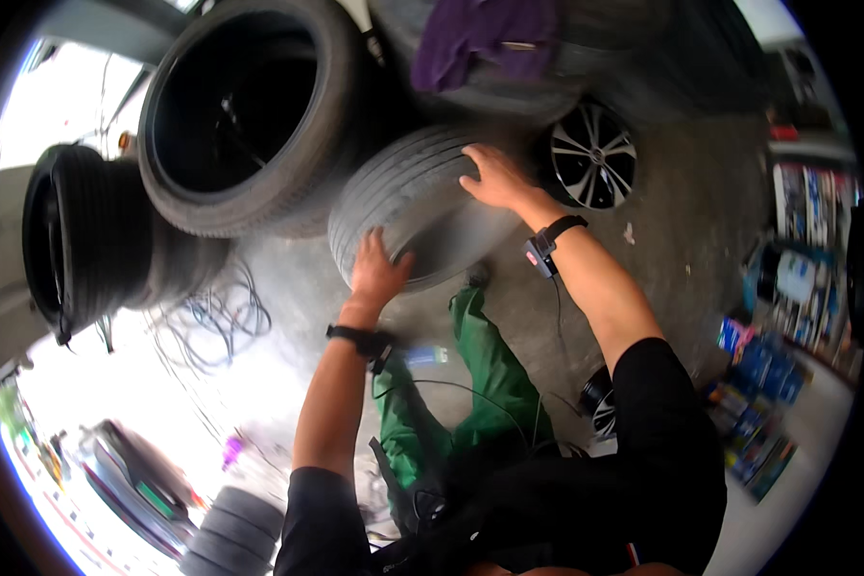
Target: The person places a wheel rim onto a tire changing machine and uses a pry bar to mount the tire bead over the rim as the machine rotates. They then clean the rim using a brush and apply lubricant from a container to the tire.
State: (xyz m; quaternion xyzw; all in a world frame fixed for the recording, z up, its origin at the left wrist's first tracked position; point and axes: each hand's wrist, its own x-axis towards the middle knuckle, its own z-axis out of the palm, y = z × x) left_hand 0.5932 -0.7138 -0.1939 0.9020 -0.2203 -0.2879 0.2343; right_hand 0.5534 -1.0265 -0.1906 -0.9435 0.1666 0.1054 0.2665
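Note:
A grey car tyre (389, 197) stands tilted in front of me, its grooved tread facing up and left and its dark opening toward my legs. The tyre is smeared by motion. At its near left side, my left hand (379, 271) lies against the sidewall with thumb and fingers apart. My right hand (496, 179) is at the tyre's upper right edge, fingers spread and thumb apart. Neither hand is wrapped round it. Both wrists wear black straps, and the right one carries a small box with a cable (559, 302).
A large tyre (331, 125) stands behind on the left, with more tyres (101, 226) farther left. Right of the tyre is an alloy wheel (593, 156). A purple cloth (485, 43) lies at the back. Coiled hoses (216, 312) cover floor on the left; boxes (763, 370) line the right.

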